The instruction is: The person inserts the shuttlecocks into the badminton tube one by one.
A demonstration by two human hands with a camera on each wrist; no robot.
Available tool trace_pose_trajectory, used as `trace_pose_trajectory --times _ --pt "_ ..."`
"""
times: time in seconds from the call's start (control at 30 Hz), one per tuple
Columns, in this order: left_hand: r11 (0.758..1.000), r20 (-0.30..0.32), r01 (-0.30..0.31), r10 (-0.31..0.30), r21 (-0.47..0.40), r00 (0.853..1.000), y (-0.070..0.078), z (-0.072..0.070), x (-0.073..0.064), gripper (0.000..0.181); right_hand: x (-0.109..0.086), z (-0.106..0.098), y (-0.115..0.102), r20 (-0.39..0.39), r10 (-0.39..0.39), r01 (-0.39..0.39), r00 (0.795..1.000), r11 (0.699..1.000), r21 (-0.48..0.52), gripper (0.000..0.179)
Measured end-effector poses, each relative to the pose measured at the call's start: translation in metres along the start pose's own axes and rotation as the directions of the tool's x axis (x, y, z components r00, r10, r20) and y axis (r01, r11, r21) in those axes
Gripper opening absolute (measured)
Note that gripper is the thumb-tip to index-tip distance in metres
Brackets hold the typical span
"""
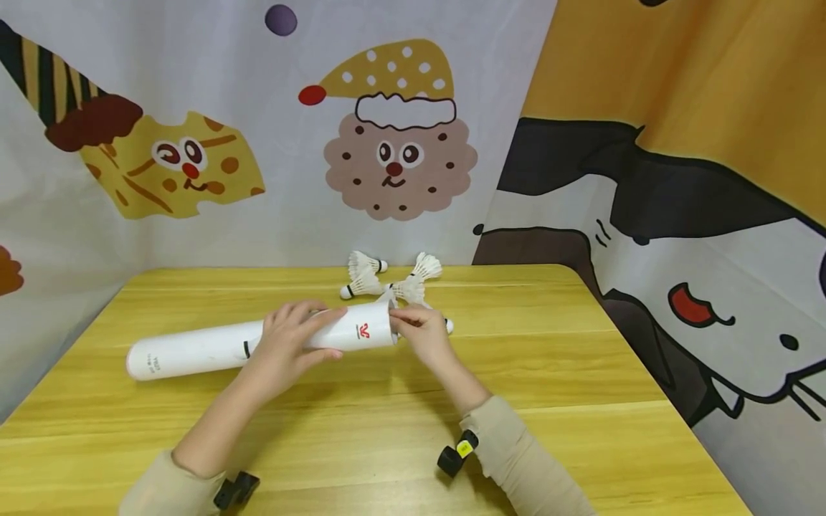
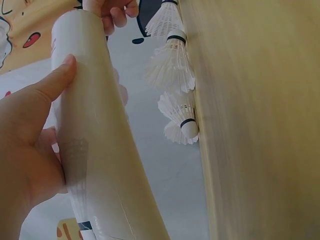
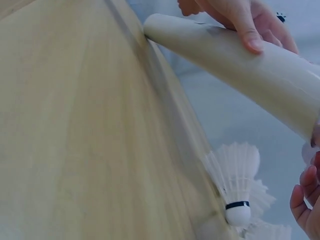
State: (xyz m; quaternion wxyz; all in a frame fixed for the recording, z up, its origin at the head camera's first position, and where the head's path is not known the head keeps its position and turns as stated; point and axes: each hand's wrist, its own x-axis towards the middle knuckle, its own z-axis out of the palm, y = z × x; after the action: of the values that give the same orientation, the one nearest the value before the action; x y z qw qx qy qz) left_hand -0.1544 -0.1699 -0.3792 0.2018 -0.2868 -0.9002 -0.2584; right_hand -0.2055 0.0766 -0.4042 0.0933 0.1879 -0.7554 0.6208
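White tube (image 1: 213,346) gripped by left fingers (image 1: 323,319); right fingers (image 1: 408,314) at mouth (image 1: 394,339).

Wood-grained yellow surface (image 1: 361,444) with rounded far corners. Near its far edge, four white shuttlecocks (image 1: 364,285) lie on their sides in a loose cluster, cork ends pointing in differing directions. A further shuttlecock (image 1: 449,326), nearer the front and mostly hidden, shows its rounded end.

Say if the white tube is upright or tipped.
Tipped: the white tube slants in the left hand, one end raised above the table.
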Motion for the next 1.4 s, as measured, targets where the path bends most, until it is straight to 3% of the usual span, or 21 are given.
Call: trace_pose_trajectory --times 0.27,0.57,0.87,1.4 --pt "1.0 -0.017 0.005 -0.005 0.003 1.0 -0.001 -0.001 0.001 0.066 0.006 -0.021 0.011 -0.044 -0.012 0.014 0.999 1.0 0.024 0.013" --pt "1.0 -0.021 0.003 -0.003 -0.005 1.0 -0.002 -0.002 0.0 0.066 0.009 -0.045 0.015 -0.075 0.063 -0.064 0.995 0.998 -0.01 0.018" --pt "1.0 -0.024 0.001 -0.001 -0.008 1.0 -0.001 -0.001 0.001 0.066 0.006 -0.06 0.002 0.006 -0.011 0.011 1.0 0.996 -0.094 0.02" --pt "1.0 -0.024 -0.004 0.004 -0.006 1.0 -0.002 -0.001 0.001 0.066 0.024 -0.074 0.023 0.205 -0.002 0.047 0.979 0.975 -0.219 0.025"
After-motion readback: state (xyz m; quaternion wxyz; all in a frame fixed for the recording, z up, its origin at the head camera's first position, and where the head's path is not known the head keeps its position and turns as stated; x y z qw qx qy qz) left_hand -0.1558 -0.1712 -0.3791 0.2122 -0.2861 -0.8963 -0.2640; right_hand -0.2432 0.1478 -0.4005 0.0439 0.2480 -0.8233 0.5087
